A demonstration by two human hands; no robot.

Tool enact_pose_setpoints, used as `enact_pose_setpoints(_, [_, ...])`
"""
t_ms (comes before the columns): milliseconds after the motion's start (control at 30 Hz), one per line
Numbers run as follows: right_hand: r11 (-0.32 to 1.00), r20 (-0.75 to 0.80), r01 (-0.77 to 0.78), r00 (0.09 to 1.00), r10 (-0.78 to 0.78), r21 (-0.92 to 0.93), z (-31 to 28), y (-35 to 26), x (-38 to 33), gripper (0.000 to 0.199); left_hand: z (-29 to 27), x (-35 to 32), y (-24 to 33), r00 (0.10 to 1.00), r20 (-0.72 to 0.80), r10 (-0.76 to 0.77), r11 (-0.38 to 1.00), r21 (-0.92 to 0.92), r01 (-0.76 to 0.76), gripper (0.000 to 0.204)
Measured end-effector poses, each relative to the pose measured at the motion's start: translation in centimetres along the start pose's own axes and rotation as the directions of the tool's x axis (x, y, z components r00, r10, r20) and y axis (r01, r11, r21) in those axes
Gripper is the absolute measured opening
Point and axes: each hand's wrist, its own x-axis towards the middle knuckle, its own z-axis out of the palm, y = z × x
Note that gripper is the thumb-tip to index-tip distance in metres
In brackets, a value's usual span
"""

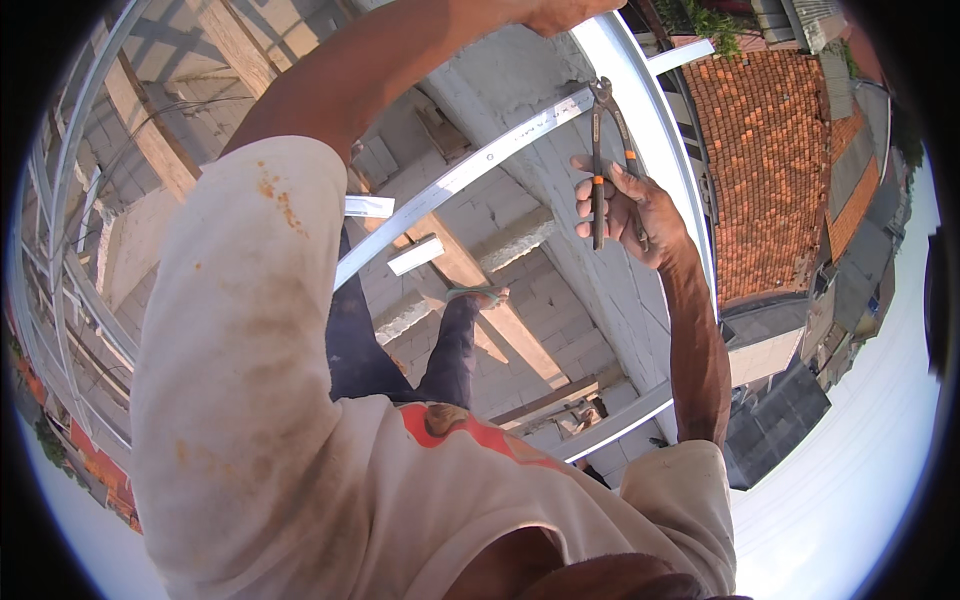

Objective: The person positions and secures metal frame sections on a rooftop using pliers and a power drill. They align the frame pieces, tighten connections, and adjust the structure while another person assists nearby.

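Observation:
My right hand (pixel 640 218) is closed around the handles of a pair of dark pincers (pixel 598 135) with orange bands. The handles are spread somewhat apart. Their jaws point away from me and lie over the far end of a narrow, light metal strip (pixel 470 172), where it meets a wide white metal beam (pixel 640 85). Whether the jaws bite on anything is too small to tell. My left arm reaches across the top, and my left hand (pixel 568 14) is by the beam's far end, partly cut off by the picture's edge; its fingers are mostly hidden.
Below, my sandalled foot (pixel 480 295) stands on a wooden plank (pixel 520 335) above a block-walled space. More planks (pixel 150 120) and light metal framing (pixel 70 200) lie at the left. A short white metal piece (pixel 415 255) rests near the plank. Tiled roofs (pixel 760 170) stand right, beyond the beam.

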Motion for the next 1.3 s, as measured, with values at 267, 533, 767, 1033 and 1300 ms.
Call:
enact_pose_setpoints(267, [0.987,0.183,-0.105,0.980,0.081,0.125,-2.4,-1.1,-2.2,0.077,0.8,0.0,-0.3,1.000,0.001,0.015,1.000,-0.014,-0.015,0.041])
enact_pose_setpoints(533, [0.986,0.007,-0.154,0.988,0.154,0.069,-0.5,-1.1,-1.8,0.042,0.5,-0.5,-0.5,0.999,0.036,0.005,1.000,-0.019,-0.005,0.043])
enact_pose_setpoints(767, [0.945,-0.482,0.317,0.817,-0.315,-0.080,3.8,10.9,8.1,0.034,0.6,-0.2,-0.4,0.998,0.058,0.007,0.999,-0.034,-0.005,0.045])
enact_pose_setpoints(1033, [0.992,-0.178,0.118,0.978,-0.109,0.043,1.5,4.6,1.0,0.045,0.2,-0.3,0.0,0.998,0.059,0.007,0.999,-0.032,-0.005,0.047])
enact_pose_setpoints(1300, [0.990,0.083,-0.084,0.994,0.075,0.114,-0.3,-1.9,-1.2,0.064,0.5,-0.6,0.1,0.998,0.061,0.005,0.999,-0.039,-0.003,0.049])
